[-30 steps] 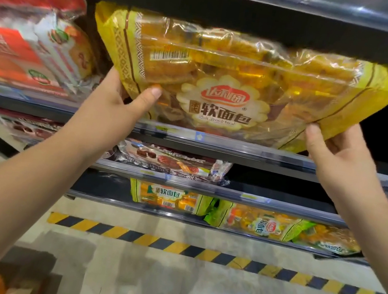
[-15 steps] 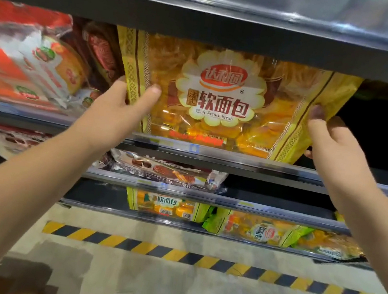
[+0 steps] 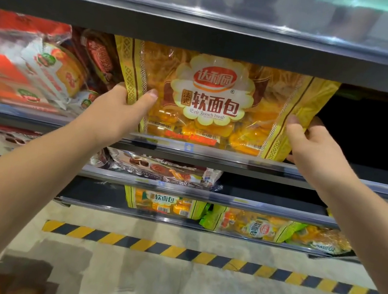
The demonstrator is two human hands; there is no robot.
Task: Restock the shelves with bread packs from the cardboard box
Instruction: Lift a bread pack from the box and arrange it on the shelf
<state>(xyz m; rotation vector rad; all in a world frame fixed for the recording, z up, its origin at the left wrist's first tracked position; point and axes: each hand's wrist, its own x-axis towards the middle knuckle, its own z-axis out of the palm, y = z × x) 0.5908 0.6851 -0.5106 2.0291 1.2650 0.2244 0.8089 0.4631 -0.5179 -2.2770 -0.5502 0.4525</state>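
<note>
A large yellow bread pack (image 3: 214,104) with a white flower label stands upright on the upper shelf (image 3: 212,153), its bottom edge just behind the shelf's front rail. My left hand (image 3: 117,115) grips its left edge, thumb on the front. My right hand (image 3: 313,149) grips its right edge the same way. The cardboard box (image 3: 17,279) sits on the floor at the bottom left, mostly out of frame, with something orange inside.
Red and white packs (image 3: 35,70) crowd the shelf left of the yellow pack; the space to its right is dark. Lower shelves hold brown snack packs (image 3: 164,170) and yellow and green bread packs (image 3: 251,224). A yellow-black striped line (image 3: 197,255) runs along the floor.
The pack went from tilted flat in front of the shelf to upright on the shelf. Both hands moved forward with it and keep their grip on its sides.
</note>
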